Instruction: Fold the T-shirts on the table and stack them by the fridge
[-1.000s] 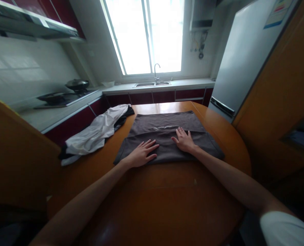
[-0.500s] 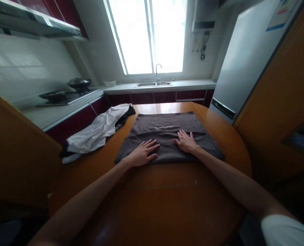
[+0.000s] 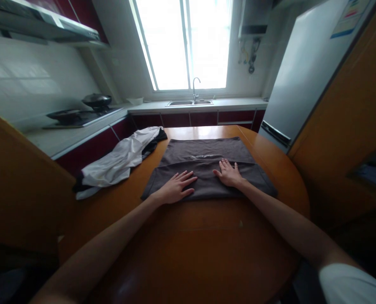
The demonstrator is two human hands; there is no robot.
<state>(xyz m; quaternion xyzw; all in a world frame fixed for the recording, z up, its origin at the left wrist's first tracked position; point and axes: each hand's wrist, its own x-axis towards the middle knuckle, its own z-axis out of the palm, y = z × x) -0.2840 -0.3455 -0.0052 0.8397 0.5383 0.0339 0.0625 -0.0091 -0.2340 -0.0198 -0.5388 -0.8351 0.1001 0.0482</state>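
Observation:
A dark grey garment (image 3: 206, 183) lies on the wooden table, its near part folded over toward the window. A small light print shows on the far part, just beyond the fold's edge. My left hand (image 3: 176, 188) rests flat on the left half of the folded layer, fingers spread. On the right half, my right hand (image 3: 228, 174) lies palm down with fingers apart, the tips near the fold's edge. Neither hand grips the cloth. Whether the garment is a shirt or something else cannot be told.
A loose heap of white and black clothes (image 3: 121, 162) lies along the left edge of the round-ended table (image 3: 200, 245). Beyond are a counter with a sink (image 3: 189, 103), a stove with a lidded pan (image 3: 96, 100) at left and a fridge (image 3: 304, 71) at right.
Both hands stay in place on the grey garment. The whole view has shifted only very slightly.

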